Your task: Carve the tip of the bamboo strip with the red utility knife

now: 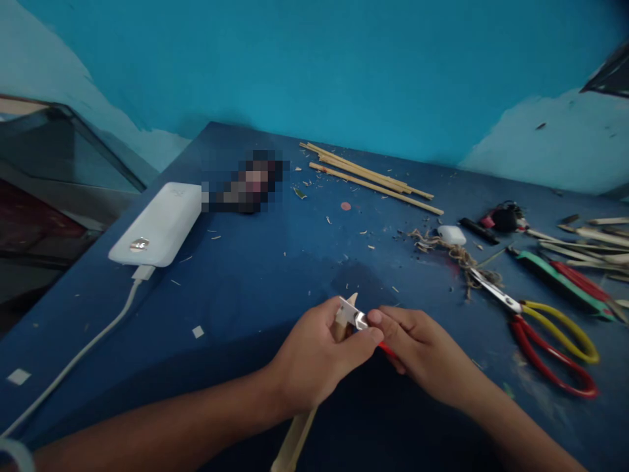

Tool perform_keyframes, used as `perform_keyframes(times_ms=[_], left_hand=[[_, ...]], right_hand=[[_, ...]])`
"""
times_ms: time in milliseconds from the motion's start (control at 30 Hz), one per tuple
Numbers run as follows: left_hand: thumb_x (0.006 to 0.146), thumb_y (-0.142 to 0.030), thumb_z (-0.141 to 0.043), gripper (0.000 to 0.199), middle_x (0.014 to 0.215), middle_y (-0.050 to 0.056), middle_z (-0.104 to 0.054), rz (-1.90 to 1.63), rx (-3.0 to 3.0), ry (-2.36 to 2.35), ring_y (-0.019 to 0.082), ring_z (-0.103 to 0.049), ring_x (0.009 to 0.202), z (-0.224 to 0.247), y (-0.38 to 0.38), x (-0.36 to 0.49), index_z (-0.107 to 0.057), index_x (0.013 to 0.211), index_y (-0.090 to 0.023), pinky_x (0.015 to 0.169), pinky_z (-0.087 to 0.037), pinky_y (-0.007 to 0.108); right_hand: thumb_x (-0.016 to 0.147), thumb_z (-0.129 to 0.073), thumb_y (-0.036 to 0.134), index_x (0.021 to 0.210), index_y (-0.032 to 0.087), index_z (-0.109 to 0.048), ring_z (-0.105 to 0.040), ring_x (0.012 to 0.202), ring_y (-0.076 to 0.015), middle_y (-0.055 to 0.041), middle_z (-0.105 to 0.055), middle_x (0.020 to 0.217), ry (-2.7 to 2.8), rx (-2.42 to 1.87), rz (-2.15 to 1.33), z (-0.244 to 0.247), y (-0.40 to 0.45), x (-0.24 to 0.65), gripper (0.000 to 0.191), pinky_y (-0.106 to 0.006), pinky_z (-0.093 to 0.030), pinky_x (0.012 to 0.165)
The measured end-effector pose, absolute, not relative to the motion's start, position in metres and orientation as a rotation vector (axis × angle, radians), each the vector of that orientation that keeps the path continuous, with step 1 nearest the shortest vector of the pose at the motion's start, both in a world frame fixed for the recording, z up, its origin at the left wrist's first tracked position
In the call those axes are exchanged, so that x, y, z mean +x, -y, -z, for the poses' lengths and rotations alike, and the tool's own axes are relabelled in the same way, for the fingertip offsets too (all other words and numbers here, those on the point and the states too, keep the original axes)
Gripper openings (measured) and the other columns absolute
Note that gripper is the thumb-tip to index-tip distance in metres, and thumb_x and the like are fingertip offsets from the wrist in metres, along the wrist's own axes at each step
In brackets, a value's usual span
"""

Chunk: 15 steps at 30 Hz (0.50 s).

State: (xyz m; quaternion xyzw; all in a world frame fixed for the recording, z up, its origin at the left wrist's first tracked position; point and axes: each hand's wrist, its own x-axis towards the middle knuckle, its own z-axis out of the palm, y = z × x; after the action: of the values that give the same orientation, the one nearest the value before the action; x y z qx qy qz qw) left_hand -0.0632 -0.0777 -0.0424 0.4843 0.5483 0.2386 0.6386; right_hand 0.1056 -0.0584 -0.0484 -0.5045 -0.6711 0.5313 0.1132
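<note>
My left hand (312,354) is closed round a pale split wooden strip (295,439), which looks like bamboo. The strip's lower part sticks out below the fist and its cut tip shows above it. My right hand (425,351) grips a box cutter (361,320) with a red handle, mostly covered by the fingers. Its metal blade lies against the strip near the tip, and my left thumb reaches over to the cutter. How deep the blade sits in the wood I cannot tell.
Scissors (515,305) with red and yellow handles lie at right, by tangled twine (459,255), a white case (451,235) and a green-handled tool (560,282). Thin sticks (376,187) lie at the back. A white power bank (157,223) with a cable (113,321) is at left.
</note>
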Motion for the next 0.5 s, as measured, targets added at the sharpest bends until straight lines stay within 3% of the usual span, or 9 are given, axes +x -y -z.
perform_keyframes(times_ms=[233, 500], left_hand=[[0.078, -0.041, -0.058, 0.027, 0.063, -0.006, -0.038, -0.561, 1.127, -1.121, 0.009, -0.034, 0.057, 0.05, 0.077, -0.067, -0.042, 0.076, -0.019, 0.053, -0.032, 0.023], [0.078, -0.045, -0.059, 0.029, 0.076, -0.001, -0.055, -0.683, 1.164, -1.166, 0.015, -0.052, 0.073, 0.061, 0.081, -0.063, -0.048, 0.083, -0.018, 0.067, -0.041, 0.027]], right_hand=[[0.092, -0.034, 0.053, 0.06, 0.019, -0.042, -0.032, 0.038, -0.006, 0.0069, -0.038, 0.044, 1.859, -1.523, -1.73, 0.047, 0.056, 0.108, 0.047, -0.017, -0.024, 0.036], [0.091, -0.033, 0.053, 0.06, 0.019, -0.043, -0.035, 0.038, -0.0069, 0.0062, -0.041, 0.044, 1.902, -1.559, -1.65, 0.049, 0.056, 0.108, 0.047, -0.018, -0.027, 0.038]])
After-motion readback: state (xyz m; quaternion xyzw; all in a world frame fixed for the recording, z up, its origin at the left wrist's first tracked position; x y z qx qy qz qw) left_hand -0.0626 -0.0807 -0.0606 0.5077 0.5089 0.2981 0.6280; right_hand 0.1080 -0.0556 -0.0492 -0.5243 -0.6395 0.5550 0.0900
